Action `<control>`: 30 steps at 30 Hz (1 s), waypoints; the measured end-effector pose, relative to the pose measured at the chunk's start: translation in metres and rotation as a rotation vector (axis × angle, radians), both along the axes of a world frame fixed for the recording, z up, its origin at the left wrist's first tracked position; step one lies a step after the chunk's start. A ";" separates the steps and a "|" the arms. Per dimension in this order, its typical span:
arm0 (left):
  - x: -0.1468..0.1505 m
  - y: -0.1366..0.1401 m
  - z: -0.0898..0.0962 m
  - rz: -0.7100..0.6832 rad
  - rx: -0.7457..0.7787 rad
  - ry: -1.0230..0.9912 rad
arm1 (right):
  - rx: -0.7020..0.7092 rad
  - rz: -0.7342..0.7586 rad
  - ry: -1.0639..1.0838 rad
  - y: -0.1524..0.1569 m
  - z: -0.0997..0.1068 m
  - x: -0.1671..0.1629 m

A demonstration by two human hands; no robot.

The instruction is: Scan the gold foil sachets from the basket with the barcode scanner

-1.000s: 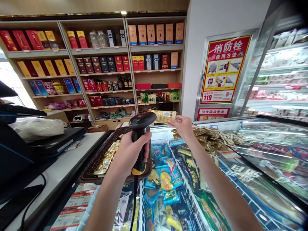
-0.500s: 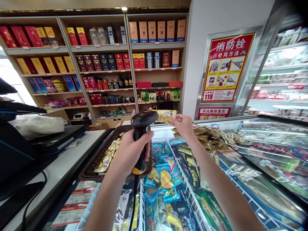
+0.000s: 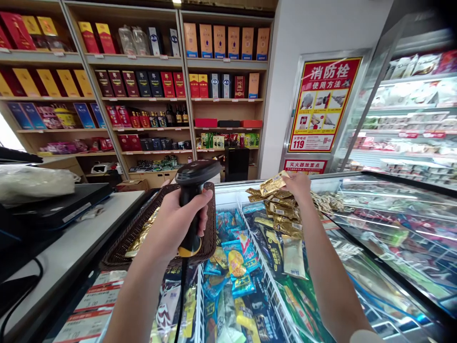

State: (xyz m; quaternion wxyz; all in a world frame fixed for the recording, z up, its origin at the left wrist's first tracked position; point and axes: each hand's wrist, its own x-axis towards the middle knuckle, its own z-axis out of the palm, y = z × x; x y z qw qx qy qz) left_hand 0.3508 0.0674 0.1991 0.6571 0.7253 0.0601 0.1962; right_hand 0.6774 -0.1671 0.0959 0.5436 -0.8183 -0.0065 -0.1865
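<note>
My left hand (image 3: 178,221) is wrapped round the handle of a black barcode scanner (image 3: 194,178), its cord hanging down. Between the fingers of my right hand (image 3: 299,185) is a small gold packet (image 3: 274,184), above a heap of similar gold packets (image 3: 285,216) on the freezer's glass. Behind my left hand stands a brown woven basket (image 3: 207,238) with more gold packets (image 3: 141,238) in it. Below both hands the chest freezer holds blue ice-cream packets (image 3: 237,267) between white wire dividers (image 3: 264,267).
At the left is a counter (image 3: 89,233) with a black device (image 3: 74,205) and a white plastic bag (image 3: 35,181). Shelves of boxed bottles (image 3: 221,107) line the back wall. A red fire-hydrant poster (image 3: 323,105) hangs at the right, beside a lit display fridge (image 3: 410,124).
My right hand has moved the gold packet away from the scanner, rightward and over the heap. The scanner stays in my left hand. The view has shifted slightly.
</note>
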 end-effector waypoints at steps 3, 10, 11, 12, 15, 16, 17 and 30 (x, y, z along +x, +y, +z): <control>-0.002 0.003 0.002 0.036 -0.022 0.009 | -0.139 -0.347 -0.006 -0.026 -0.010 0.005; -0.006 0.005 0.005 0.034 -0.047 -0.027 | -0.498 -0.351 0.213 -0.038 0.005 -0.017; -0.006 0.006 0.005 0.042 -0.048 -0.027 | -0.513 -0.345 0.174 -0.030 0.014 -0.023; -0.007 0.007 0.006 0.050 -0.050 -0.027 | -0.528 -0.329 0.123 -0.021 0.022 -0.030; -0.010 0.010 0.007 0.073 -0.061 -0.027 | -0.570 -0.205 -0.036 0.013 0.046 -0.059; -0.011 0.011 0.008 0.082 -0.064 -0.028 | -0.578 -0.141 -0.084 0.026 0.052 -0.071; -0.012 0.011 0.009 0.095 -0.066 -0.027 | -0.583 -0.069 -0.128 0.039 0.056 -0.084; -0.021 0.014 0.016 0.125 -0.059 -0.069 | -0.470 1.259 -0.315 0.256 -0.037 -0.165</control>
